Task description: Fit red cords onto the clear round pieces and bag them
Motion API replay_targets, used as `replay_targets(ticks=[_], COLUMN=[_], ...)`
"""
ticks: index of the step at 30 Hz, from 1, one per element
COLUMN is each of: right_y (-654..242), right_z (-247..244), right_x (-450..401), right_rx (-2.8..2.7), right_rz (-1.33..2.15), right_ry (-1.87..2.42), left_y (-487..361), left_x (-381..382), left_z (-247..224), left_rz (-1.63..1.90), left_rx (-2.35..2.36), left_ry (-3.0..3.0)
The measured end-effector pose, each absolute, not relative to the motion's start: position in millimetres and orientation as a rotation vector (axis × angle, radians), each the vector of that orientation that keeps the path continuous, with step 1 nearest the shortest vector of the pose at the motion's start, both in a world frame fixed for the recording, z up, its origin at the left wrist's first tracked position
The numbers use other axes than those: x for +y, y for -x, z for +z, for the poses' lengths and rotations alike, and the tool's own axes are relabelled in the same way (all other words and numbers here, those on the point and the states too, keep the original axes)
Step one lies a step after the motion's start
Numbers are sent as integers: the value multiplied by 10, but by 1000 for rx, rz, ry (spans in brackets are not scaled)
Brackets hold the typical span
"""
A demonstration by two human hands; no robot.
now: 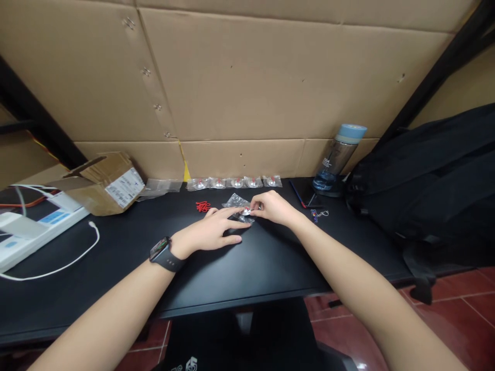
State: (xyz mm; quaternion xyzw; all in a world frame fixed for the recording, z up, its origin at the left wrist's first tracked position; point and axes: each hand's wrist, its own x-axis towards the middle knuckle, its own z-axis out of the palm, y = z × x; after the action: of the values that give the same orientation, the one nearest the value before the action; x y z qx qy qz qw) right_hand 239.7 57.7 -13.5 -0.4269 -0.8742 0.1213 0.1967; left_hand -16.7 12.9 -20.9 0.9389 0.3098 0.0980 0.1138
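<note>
My left hand, with a black watch on its wrist, lies with fingers stretched out over the table. Its fingertips rest on a clear plastic bag. At the bag, the thumb and fingers of my right hand pinch the edge of a small silver disc with a bit of red on it. Whether the disc is inside the bag or on top, I cannot tell. Left of the bag is a small heap of red cords. Behind stands a row of silver discs in clear bags, each with red on it.
At the left are an opened cardboard box, flat plastic bags and a white power strip with a cable. On the right are a water bottle, a pen, a keyring charm and a black backpack.
</note>
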Motion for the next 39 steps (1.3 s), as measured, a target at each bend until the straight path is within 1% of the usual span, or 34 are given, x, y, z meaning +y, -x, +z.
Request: replay_targets(ticks=[4, 10, 18, 22, 24, 26, 30, 32, 35, 39], right_y=[-2328, -2253, -2186, -2123, -2116, -2145, -2307, -2402, -2489, -2461], right_z=[-180, -218, -265, -300, -299, -283, -243, -241, -256, -283], right_x=[563, 538, 604, 608, 602, 601, 639, 675, 723, 729], right_rx=[-2401, -2377, -2423, -2445, -2437, -2426, -2377, -2257, -2185, -2311], right_rz=[285, 215, -143, -200, -144, 7, 612, 811, 797, 692], right_ry=[1258, 1208, 1214, 1193, 1192, 1140, 949, 938, 935, 892], left_y=[163, 157, 155, 157, 152, 148, 168, 192, 230, 262], left_x=[118, 120, 128, 118, 106, 93, 83, 95, 135, 209], left_z=[-199, -212, -250, -203, -160, -108, 8, 47, 41, -57], left_rz=[227, 235, 219, 190, 202, 267, 433, 492, 571, 571], left_rx=[927, 938, 939, 912, 893, 880, 898, 916, 985, 1144], left_ry=[-2750, -2748, -2770, -2782, -2791, -2802, -2801, -2781, -2748, -2755])
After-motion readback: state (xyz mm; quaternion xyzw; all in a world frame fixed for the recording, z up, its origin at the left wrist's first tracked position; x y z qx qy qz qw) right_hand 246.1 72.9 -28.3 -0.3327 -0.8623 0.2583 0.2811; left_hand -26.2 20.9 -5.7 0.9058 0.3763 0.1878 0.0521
